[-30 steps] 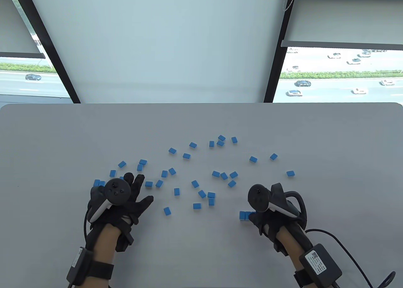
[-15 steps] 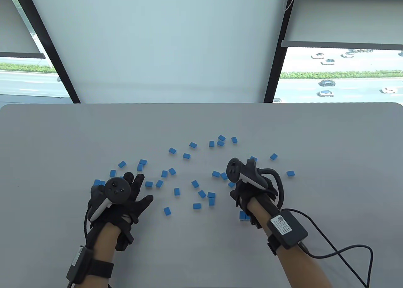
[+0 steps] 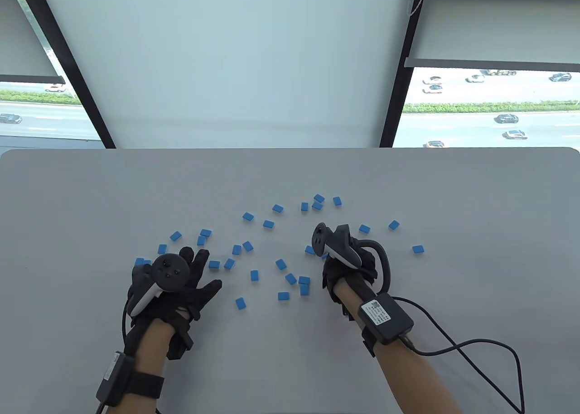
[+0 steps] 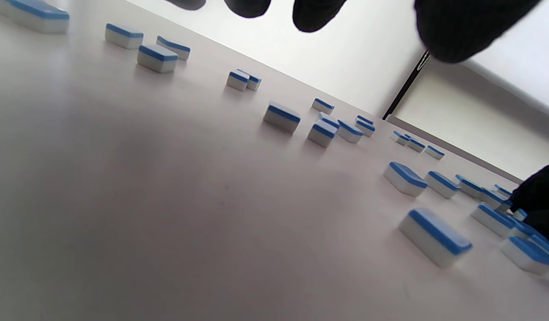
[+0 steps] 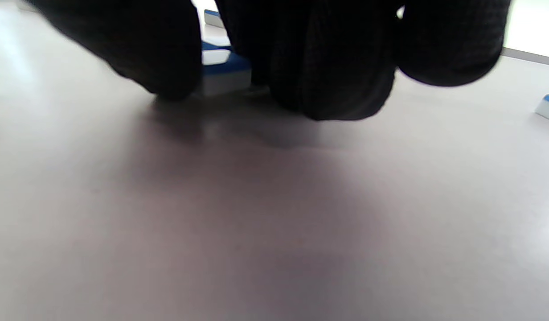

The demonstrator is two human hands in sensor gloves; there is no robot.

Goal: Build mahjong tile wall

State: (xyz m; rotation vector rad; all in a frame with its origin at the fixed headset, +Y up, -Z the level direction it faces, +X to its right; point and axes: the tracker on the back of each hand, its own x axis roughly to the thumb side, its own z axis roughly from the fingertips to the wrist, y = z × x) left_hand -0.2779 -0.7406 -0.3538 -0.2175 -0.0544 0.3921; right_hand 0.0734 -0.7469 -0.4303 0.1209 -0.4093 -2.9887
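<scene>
Several mahjong tiles [image 3: 281,264], blue on top and white below, lie scattered face down on the grey table [image 3: 90,192]. My left hand [image 3: 199,273] rests flat at the left of the scatter, fingers spread and holding nothing. Its fingertips [image 4: 319,13] hang over the tiles [image 4: 435,236] in the left wrist view. My right hand [image 3: 327,262] is down on the middle cluster, its fingers hidden under the tracker in the table view. The right wrist view shows its thumb and curled fingers [image 5: 328,67] on either side of one tile [image 5: 225,73], tips at the table.
More tiles lie toward the back [image 3: 318,198] and to the right [image 3: 418,249]. The right glove's cable [image 3: 476,346] loops over the front right of the table. A window wall stands behind the far edge.
My right hand left the short row of tiles at the front right and moved up and left onto the middle cluster. Its forearm now covers that row. My left hand stayed put.
</scene>
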